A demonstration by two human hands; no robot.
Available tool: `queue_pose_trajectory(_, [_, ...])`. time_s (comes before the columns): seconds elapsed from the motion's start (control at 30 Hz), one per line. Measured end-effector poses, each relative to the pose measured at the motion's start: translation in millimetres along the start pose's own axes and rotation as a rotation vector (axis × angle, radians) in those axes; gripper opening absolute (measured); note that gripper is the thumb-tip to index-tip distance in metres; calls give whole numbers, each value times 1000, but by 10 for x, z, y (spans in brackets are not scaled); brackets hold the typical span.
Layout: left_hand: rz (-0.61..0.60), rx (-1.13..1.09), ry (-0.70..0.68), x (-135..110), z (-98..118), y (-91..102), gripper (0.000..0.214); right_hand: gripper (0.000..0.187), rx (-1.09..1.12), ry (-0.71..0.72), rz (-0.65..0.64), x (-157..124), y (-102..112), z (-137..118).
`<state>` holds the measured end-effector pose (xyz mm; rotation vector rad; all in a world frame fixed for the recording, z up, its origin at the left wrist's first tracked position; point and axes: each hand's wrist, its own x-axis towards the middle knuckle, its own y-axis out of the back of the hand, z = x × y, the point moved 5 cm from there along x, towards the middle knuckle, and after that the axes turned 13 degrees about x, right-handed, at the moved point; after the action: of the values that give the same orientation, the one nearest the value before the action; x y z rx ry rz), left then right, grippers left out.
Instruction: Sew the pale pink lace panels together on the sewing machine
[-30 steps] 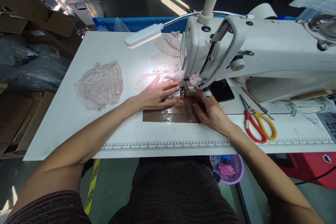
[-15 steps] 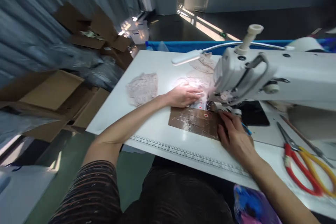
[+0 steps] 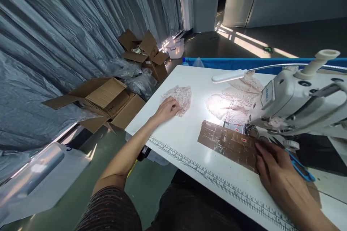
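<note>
My left hand [image 3: 167,110] is over a small pale pink lace fabric piece [image 3: 184,97] on the left of the white table, its thumb and fingers pinched at the piece. My right hand [image 3: 279,168] rests by the right end of a worn brown plate [image 3: 225,142], fingertips on it and thumb apart, with nothing visible in them. Just beyond these fingers stands the presser foot of a white sewing machine [image 3: 282,97]. More pale lace fabric [image 3: 230,104] lies bunched left of the needle area, lit by a lamp [image 3: 229,75]. Blue-handled scissors [image 3: 305,171] lie beside my right hand.
A printed ruler strip [image 3: 206,173] runs along the front edge of the white table [image 3: 173,137]. A black flat object [image 3: 320,153] lies under the machine arm. Open cardboard boxes [image 3: 108,97] and clear plastic bags [image 3: 142,83] are on the floor to the left.
My left hand has moved left from the fabric by the needle to the separate lace piece. My right hand stays at the brown plate. The view has turned left.
</note>
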<state>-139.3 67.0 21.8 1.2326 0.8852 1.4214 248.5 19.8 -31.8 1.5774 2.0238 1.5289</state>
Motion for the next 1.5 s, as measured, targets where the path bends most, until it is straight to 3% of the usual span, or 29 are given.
queue_pose_trajectory(0.13, [52,-43,-7,50,78,52,27,47,-6,0,11,14,3,-22])
queue_pose_trajectory(0.23, [50,-135,-64,18,334,102,25,47,-11,-6,15,26,7,-35])
queue_pose_trajectory(0.3, [-39,-254,-180,-53,633,83,24,46,-9,-3,14,27,6,-36])
queue_pose_trajectory(0.4, [-263,-359,-455,-202,1146,-12,24,46,-14,9,9,25,0,-29])
queue_pose_trajectory(0.47, [-353,-351,-585,-246,1353,-75,24,45,-22,13,11,29,0,-33])
queue_pose_trajectory(0.53, [-329,-260,-582,-172,1368,-124,27,43,-26,8,18,41,7,-47])
queue_pose_trajectory(0.67, [-201,-103,-409,113,1076,-224,26,41,5,-20,26,73,29,-85])
queue_pose_trajectory(0.77, [-209,-178,-428,191,952,-326,18,41,38,-42,13,88,38,-93])
queue_pose_trajectory(0.9, [-146,-161,-452,144,952,-378,13,39,85,-80,-9,100,82,-79])
queue_pose_trajectory(1.1, [-53,-203,-486,9,1209,-220,25,33,336,-132,-10,165,276,-185])
queue_pose_trajectory(1.17, [-100,-368,-474,-71,1370,-139,23,31,497,-205,-65,196,300,-267])
queue_pose_trajectory(1.27, [-244,-613,-440,-224,1654,-69,18,35,873,-343,-271,231,213,-463])
queue_pose_trajectory(1.33, [-334,-712,-449,-321,1829,-50,20,39,1082,-361,-397,253,145,-628])
queue_pose_trajectory(1.4, [-384,-747,-475,-382,1940,-32,22,37,1141,-357,-412,278,110,-718])
queue_pose_trajectory(1.5, [-352,-727,-467,-380,1941,49,24,27,1150,-374,-352,279,89,-708])
